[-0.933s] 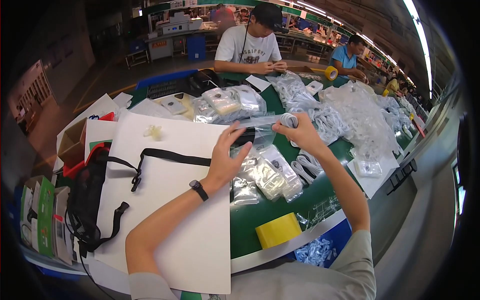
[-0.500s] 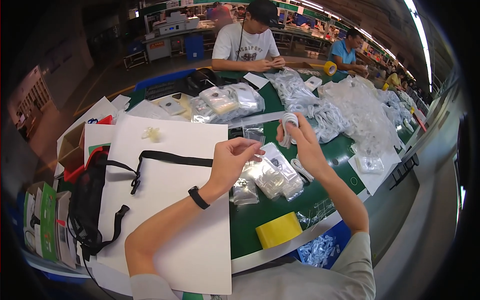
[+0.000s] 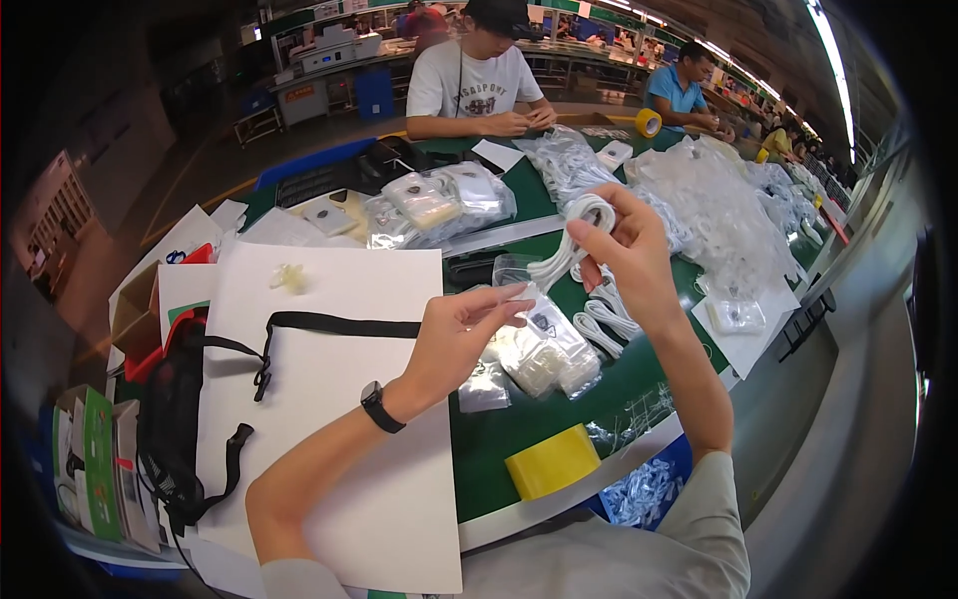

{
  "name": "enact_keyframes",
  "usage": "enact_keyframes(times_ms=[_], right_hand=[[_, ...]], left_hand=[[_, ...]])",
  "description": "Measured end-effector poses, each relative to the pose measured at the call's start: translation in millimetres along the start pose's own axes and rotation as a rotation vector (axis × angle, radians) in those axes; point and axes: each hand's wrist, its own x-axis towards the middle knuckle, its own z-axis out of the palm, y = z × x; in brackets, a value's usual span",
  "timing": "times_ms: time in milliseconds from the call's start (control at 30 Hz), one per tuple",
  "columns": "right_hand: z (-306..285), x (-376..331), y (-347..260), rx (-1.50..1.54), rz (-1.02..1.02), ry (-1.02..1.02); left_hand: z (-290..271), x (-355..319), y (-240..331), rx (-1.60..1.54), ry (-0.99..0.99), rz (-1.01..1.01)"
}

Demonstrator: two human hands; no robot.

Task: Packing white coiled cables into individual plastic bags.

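My right hand [image 3: 631, 255] is closed on a coiled white cable [image 3: 589, 212], raised above the green table. The coil's lower end reaches down toward the left fingers. My left hand [image 3: 464, 334], with a black band on the wrist, has thumb and forefinger bent together at the edge of a clear plastic bag [image 3: 513, 268]; the exact grip is hard to see. Beneath the hands lie filled clear packets [image 3: 547, 349]. More coiled white cables [image 3: 605, 317] rest to their right.
Large white sheets [image 3: 329, 419] cover the left side, under a black strap [image 3: 344, 320]. Yellow tape [image 3: 552, 461] stands near the front edge, above a blue bin of small pieces [image 3: 644, 494]. Bagged cables and a plastic heap [image 3: 714, 210] fill the far right. Two people sit across.
My right hand has lifted and turned, bringing the coiled cable up with one end toward the left hand. More loose coils show on the table below it. The view has shifted slightly.
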Motion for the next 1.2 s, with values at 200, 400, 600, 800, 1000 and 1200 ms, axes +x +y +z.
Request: enact_keyframes(times_ms=[200, 400, 600, 800, 1000, 1200], right_hand=[[9, 4, -1, 0.008, 0.024, 0.0], [23, 4, 2, 0.025, -0.008, 0.056], [26, -1, 9, -0.034, -0.023, 0.027], [23, 4, 9, -0.018, 0.081, -0.028], [15, 7, 8, -0.154, 0.105, -0.13], [3, 15, 7, -0.373, 0.092, -0.206]], left_hand=[[-3, -3, 2, 0.112, -0.036, 0.083], [-2, -3, -1, 0.104, -0.036, 0.098], [1, 0, 4, -0.079, 0.013, 0.03], [-3, 2, -5, 0.021, 0.054, 0.025], [4, 1, -1, -0.044, 0.115, 0.071], [0, -5, 10, 0.198, 0.048, 0.035]])
